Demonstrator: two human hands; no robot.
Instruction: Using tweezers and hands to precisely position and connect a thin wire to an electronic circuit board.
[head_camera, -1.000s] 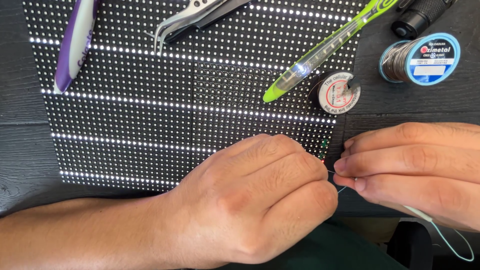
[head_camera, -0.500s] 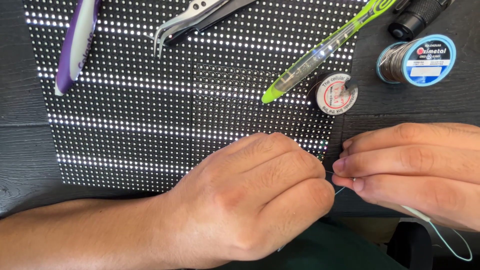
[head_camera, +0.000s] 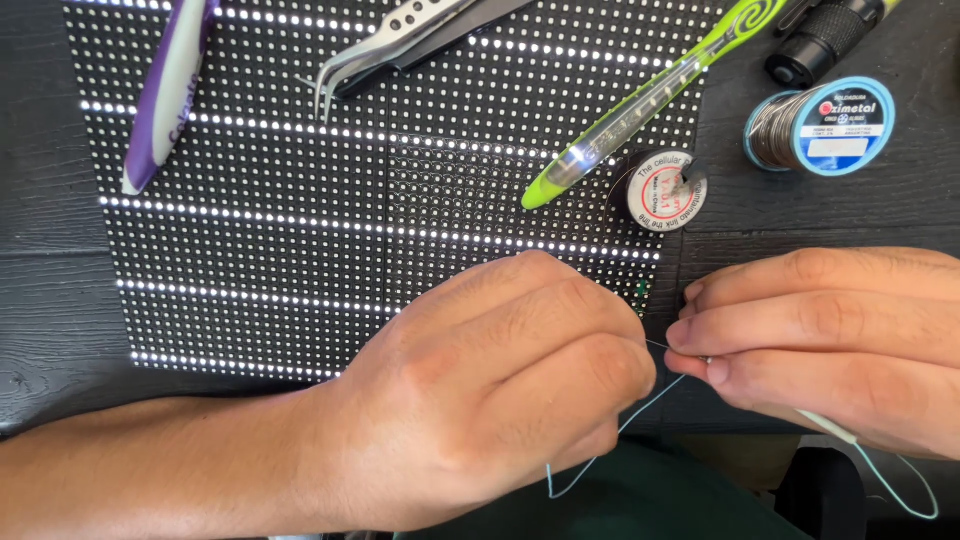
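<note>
The right hand (head_camera: 830, 345) pinches a thin pale blue wire (head_camera: 655, 390) between its thumb and fingertips, with the grip shut tight on it. The left hand (head_camera: 500, 390) is curled into a loose fist just beside it. Its fingertips are hidden under the knuckles, so I cannot tell if its grip has hold of the wire.

The wire sits in the small gap between the two hands, in the lower right of the frame. A short bit runs almost flat from one hand to the other. The rest slopes down to the left under the left hand. Another piece comes out behind the right hand and loops toward the lower right corner.

Both hands rest at the bottom edge of a black panel (head_camera: 300, 230) full of little white dots, some rows glowing bright. It lies on a dark table (head_camera: 50, 250).

At the top of the frame lie a purple and white toothbrush (head_camera: 165, 95), metal tweezers (head_camera: 400, 40) and a green pen-shaped tool (head_camera: 645, 100) pointing down to the left. Right of them are a small wire spool (head_camera: 665, 188), a blue spool of solder (head_camera: 820, 125) and a black tube (head_camera: 825, 40).
</note>
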